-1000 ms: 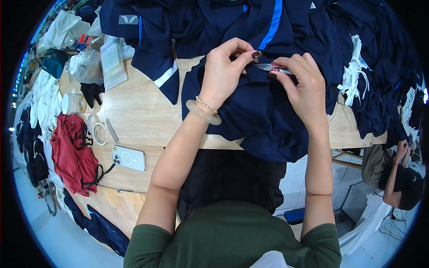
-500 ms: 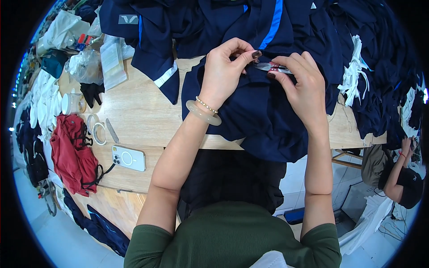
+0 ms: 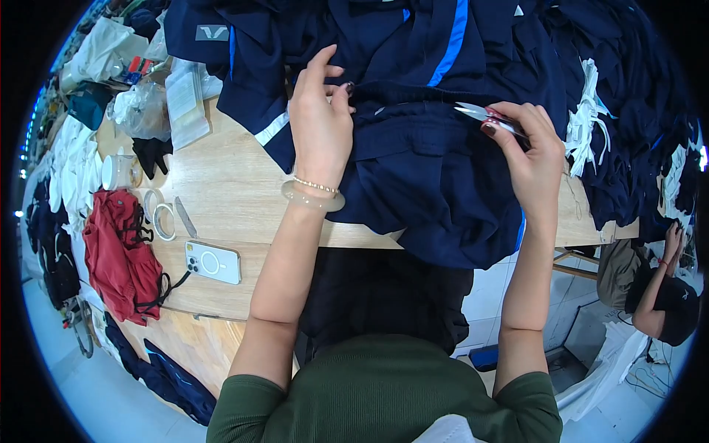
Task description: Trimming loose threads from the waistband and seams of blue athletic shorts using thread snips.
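Observation:
A navy garment (image 3: 436, 184) with a gathered, elastic-looking waistband lies across the table in front of me, its lower part hanging over the near edge. In my right hand (image 3: 535, 151) is a pair of thread snips (image 3: 478, 113), blades pointing left over the waistband's right part. The blade tips stand slightly apart. My left hand (image 3: 322, 122) is off to the left of the waistband, fingers apart and partly bent, with nothing visible in it. It wears a bangle and a beaded bracelet.
More navy garments (image 3: 509, 44) are heaped at the back and right, with white strips (image 3: 587, 122) on them. On the left are a phone (image 3: 213, 261), tape rolls (image 3: 164, 221), a grey blade-like tool (image 3: 184, 216), and red cloth (image 3: 122, 251). Another person (image 3: 653, 295) works at far right.
Both hands have parted from the waistband's middle. The left let go and moved left; the right moved right, still holding the snips, whose blades now show more clearly.

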Motion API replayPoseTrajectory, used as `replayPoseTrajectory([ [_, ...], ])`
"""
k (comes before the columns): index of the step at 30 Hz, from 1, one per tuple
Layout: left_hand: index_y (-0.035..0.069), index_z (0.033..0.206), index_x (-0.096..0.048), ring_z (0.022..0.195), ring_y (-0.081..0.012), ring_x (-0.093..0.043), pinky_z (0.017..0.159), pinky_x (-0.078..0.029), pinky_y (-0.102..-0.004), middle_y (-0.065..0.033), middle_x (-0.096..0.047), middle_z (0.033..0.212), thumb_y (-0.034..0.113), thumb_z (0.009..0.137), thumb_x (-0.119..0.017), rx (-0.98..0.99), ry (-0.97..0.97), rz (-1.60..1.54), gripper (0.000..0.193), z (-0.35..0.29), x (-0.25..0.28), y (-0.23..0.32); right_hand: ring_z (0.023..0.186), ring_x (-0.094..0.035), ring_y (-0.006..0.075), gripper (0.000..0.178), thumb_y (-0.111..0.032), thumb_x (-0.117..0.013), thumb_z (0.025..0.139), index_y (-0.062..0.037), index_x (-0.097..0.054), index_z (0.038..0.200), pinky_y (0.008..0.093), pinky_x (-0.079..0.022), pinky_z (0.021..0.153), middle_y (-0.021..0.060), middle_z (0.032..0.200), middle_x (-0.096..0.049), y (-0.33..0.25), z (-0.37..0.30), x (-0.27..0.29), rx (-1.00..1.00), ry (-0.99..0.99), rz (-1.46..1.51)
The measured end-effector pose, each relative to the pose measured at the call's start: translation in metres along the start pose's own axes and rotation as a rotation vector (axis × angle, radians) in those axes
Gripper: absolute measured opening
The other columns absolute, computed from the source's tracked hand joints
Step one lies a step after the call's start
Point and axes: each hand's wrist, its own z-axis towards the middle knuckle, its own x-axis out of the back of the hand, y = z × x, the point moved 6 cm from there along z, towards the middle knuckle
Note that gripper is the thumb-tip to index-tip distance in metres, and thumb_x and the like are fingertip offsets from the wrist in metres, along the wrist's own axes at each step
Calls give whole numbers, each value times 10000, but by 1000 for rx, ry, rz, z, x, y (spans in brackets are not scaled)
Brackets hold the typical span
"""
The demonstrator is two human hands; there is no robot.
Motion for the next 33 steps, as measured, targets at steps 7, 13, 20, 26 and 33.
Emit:
replayPoseTrajectory([
  [7, 43, 1034, -718, 731, -103, -555, 631, -442, -222, -32, -587, 1001, 33, 859, -699, -159, -378, -71, 177, -29, -50, 26, 785, -591, 184, 178, -54, -728, 804, 16, -696, 964, 277, -466, 708, 79, 840, -667, 10, -9, -2, -85, 29, 92],
  [13, -12, 935, -685, 720, -86, -609, 653, -496, -211, -30, -672, 848, 11, 905, -635, -93, -380, -248, 63, -21, -59, 19, 758, -558, 199, 197, -66, -750, 779, -9, -707, 963, 296, -449, 676, 69, 823, -654, -2, -8, -4, 12, 3, 31],
  [20, -24, 965, -667, 796, -93, -661, 695, -523, -214, -48, -700, 875, 22, 950, -573, 63, -436, -272, 105, -19, -58, 18, 723, -512, 210, 186, -64, -768, 740, -38, -707, 914, 319, -433, 635, 36, 783, -623, -13, -3, -14, 172, 40, -107],
  [26, -13, 958, -669, 813, -91, -665, 698, -512, -207, -41, -701, 883, 35, 951, -575, 84, -450, -302, 105, -17, -57, 17, 718, -504, 210, 195, -80, -774, 724, -46, -704, 903, 309, -448, 634, 23, 787, -613, -20, 2, -22, 244, 27, -179],
  [33, -11, 950, -669, 820, -80, -647, 691, -504, -206, -26, -694, 874, 49, 949, -587, 85, -452, -307, 102, -15, -58, 12, 725, -517, 208, 200, -86, -774, 725, -47, -700, 907, 310, -454, 633, 18, 794, -618, -20, 4, -30, 241, 5, -161],
])
